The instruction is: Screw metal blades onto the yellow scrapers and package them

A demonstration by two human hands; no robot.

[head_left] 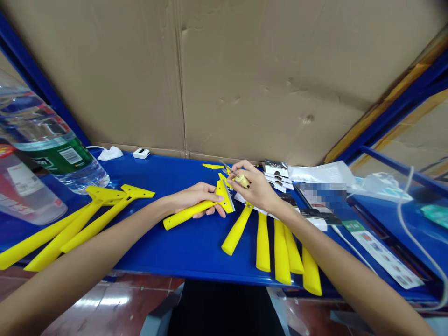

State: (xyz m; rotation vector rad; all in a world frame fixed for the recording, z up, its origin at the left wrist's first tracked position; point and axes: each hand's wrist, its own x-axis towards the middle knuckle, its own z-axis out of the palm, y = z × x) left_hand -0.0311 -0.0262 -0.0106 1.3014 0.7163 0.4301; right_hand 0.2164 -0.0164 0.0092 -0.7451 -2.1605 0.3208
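My left hand [199,195] is closed around a yellow scraper [189,213] near its head, which has a metal blade strip along its right edge. The scraper's handle points down and left. In my right hand [258,186] is a small screwdriver [241,180] with a pale yellow handle, held above and right of the scraper head. Its thin shaft points up and left, apart from the scraper. Below my right hand and forearm, several yellow handles [238,229] lie side by side, their upper ends partly hidden by the arm.
More yellow scrapers [94,205] lie at the left of the blue table [168,247], beside a large water bottle [66,149] and a plastic container [28,191]. Small black-and-white packets [278,175], a white pouch [320,175] and a white cable [406,210] lie at right. Cardboard [245,84] walls the back.
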